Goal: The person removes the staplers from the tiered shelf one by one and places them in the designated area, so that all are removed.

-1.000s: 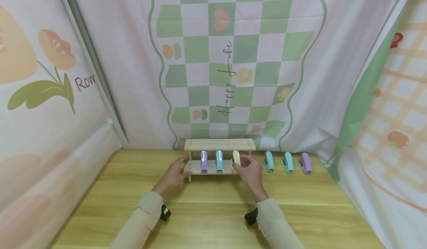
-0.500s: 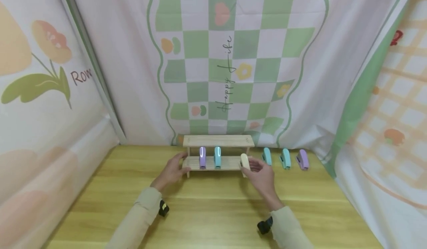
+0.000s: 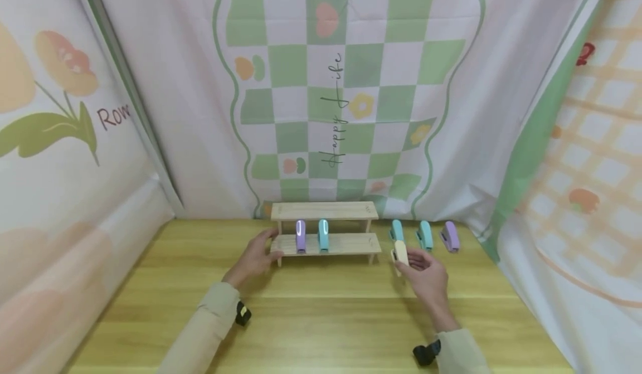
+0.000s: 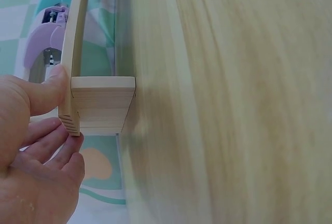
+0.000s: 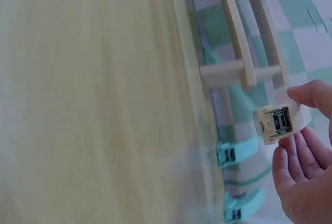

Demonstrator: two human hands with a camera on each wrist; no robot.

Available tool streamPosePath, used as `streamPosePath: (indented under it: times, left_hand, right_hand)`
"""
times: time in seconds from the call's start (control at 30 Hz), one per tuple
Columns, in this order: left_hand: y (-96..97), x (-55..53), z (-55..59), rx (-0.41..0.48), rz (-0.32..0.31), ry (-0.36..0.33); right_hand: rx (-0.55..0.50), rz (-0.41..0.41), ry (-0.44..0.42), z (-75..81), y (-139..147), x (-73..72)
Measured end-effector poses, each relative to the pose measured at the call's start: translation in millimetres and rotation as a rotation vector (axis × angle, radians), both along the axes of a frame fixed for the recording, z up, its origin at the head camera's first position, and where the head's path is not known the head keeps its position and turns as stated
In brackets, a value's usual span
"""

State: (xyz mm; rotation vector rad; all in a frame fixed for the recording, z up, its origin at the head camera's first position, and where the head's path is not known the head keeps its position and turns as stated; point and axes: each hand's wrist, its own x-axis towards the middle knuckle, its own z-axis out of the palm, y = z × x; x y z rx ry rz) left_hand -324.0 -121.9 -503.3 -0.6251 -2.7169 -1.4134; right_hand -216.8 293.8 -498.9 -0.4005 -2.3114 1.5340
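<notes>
A two-tier wooden stand (image 3: 351, 244) has a purple stapler (image 3: 300, 237) and a teal stapler (image 3: 323, 236) on its lower tier. At that tier's left end my left hand (image 3: 254, 257) grips the board, thumb on top and fingers at its underside and edge in the left wrist view. To the right of the stand, my right hand (image 3: 428, 276) pinches a cream stapler (image 3: 400, 253) between thumb and fingers, in the air. The right wrist view shows the metal mechanism of the cream stapler (image 5: 280, 122) turned toward the camera.
Right of the stand, two teal staplers (image 3: 424, 235) and a purple stapler (image 3: 450, 237) stand in a row on the wooden table (image 3: 321, 318). The cream one overlaps the nearest teal one. Behind hangs a checked curtain (image 3: 291, 106), with more cloth at both sides.
My right hand has carried the cream stapler off the right part of the lower tier, rightward and toward me. The left hand has stayed at the stand's left end.
</notes>
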Motion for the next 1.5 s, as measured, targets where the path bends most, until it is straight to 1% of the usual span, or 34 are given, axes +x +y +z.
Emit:
streamPosePath:
  times: [0.13,0.3,0.6,0.67,0.83,0.97,1.1,1.3,1.4,1.5]
  left_hand:
    - [-0.4,-0.5,0.0,0.005,-0.004,-0.013]
    - [0.0,-0.1,0.4,-0.005,0.005,-0.014]
    - [-0.2,1.7,1.8,0.009,0.014,-0.026]
    - [-0.4,2.3,2.2,0.005,0.016,-0.031]
    - [-0.7,3.7,2.7,0.0,0.014,-0.02]
    - [-0.7,3.3,3.6,0.006,0.017,-0.019]
    - [-0.5,3.0,4.0,-0.001,0.025,-0.012]
    - [-0.1,2.8,4.9,0.005,0.031,-0.026]
    - [-0.2,2.7,4.0,0.009,0.026,-0.026]
    - [0.4,3.3,2.3,0.016,0.016,-0.02]
  right_hand:
    - [-0.029,-0.034,-0.01,-3.9,8.2,0.5]
    - [-0.016,-0.055,-0.052,-7.6,15.9,-4.0]
    - [0.005,-0.038,-0.147,-12.1,25.7,-8.5]
    - [0.0,-0.035,-0.157,-13.0,27.1,-8.6]
    - [-0.012,-0.016,-0.162,-11.9,28.1,-7.5]
    - [0.008,-0.012,-0.147,-6.9,28.2,-6.0]
    - [0.041,0.006,-0.1,4.7,25.6,-5.3]
    - [0.068,0.128,-0.024,27.2,7.7,-8.5]
    - [0.089,0.177,0.006,33.1,-9.1,-14.1]
    - [0.1,0.222,0.04,34.0,-28.0,-21.3]
